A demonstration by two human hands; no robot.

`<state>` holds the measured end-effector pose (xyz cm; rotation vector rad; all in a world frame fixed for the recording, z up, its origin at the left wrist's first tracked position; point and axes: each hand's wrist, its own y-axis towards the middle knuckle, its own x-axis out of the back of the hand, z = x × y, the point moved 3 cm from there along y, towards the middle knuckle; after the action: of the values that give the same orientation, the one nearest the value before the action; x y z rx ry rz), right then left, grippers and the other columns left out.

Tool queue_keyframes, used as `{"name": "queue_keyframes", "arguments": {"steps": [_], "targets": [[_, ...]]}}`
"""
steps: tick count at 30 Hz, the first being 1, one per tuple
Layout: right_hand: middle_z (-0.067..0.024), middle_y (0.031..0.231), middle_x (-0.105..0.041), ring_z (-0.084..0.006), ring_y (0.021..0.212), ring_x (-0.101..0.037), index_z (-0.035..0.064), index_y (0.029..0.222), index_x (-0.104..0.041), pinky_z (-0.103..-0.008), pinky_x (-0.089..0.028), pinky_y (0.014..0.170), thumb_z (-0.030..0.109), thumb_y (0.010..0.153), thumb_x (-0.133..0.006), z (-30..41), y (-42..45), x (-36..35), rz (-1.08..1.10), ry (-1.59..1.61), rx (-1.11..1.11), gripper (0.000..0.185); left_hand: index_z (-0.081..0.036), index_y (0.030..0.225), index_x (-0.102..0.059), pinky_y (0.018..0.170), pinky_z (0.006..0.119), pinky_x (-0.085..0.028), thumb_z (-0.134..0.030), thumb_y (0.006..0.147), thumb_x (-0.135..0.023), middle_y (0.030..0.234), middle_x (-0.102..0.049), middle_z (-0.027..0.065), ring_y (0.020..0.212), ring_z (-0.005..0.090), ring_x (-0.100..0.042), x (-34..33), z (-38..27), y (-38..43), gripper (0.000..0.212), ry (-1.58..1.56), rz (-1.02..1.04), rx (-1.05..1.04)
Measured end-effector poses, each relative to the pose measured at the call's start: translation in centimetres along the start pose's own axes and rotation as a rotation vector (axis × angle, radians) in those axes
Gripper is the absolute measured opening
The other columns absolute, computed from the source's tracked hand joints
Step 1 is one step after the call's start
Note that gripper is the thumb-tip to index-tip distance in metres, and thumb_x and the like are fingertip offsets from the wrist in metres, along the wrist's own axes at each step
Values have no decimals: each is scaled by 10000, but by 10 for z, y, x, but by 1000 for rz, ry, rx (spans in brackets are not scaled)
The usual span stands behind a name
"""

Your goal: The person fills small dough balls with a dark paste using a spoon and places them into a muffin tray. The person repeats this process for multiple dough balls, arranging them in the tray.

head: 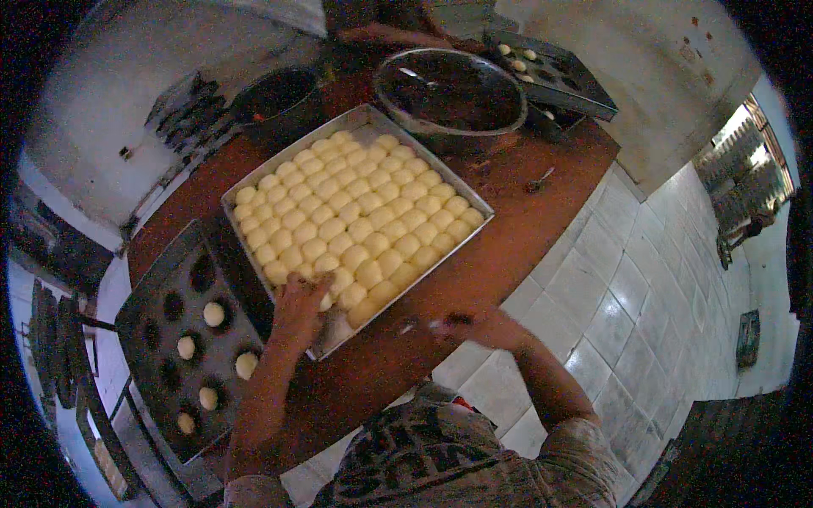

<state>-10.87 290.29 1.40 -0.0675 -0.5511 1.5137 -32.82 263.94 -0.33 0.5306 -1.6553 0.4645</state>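
Observation:
A square metal tray (438, 270) full of packed pale dough balls (349, 209) lies on a reddish-brown table. My left hand (303, 305) reaches over its near left corner, fingers bent against the dough balls there; whether it grips one is hidden. Bare metal shows at that near corner. My right hand (476, 325) is over the table's near edge, right of the tray, with a small dark object between its fingers; blur hides what it is. At the left, a dark baking pan with round hollows (162, 381) has several single dough balls (213, 314) in some hollows.
Beyond the tray stand a large round basin (522, 120) with a dark inside and a dark round container (273, 95). Another hollowed pan (591, 95) with dough balls sits at the back right. A small metal utensil (541, 179) lies on the table (508, 247). An arm shows behind the basin.

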Motion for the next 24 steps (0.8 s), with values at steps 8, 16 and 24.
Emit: {"name": "queue_keyframes", "arguments": {"steps": [8,16,24], "targets": [[-197,1149,-713,-389,859,-712,91,1260,-667,-432,-588,778,142,979,-606,-94,53,213,-858,-647,28,292,-31,1347,-575,1062,429,-468,-104,871,-679,1295,-635,179,1216,341,-601,85,-15,-59,493,-862,132,315],[-204,1256,-658,-371,1162,-632,119,1375,-612,-505,-553,944,138,949,-588,-191,161,257,-634,-1555,83,427,-39,1293,-608,1002,374,-477,-162,949,-634,1213,-648,142,1118,269,-612,135,-45,-93,366,-776,-283,505],[-202,1247,-655,-403,1126,-638,89,1392,-599,-477,-542,951,68,937,-533,-164,69,223,-847,-841,-58,461,-51,1274,-610,893,321,-496,-236,1036,-593,1127,-657,91,1007,199,-616,92,-28,-136,302,-1010,-408,707]]}}
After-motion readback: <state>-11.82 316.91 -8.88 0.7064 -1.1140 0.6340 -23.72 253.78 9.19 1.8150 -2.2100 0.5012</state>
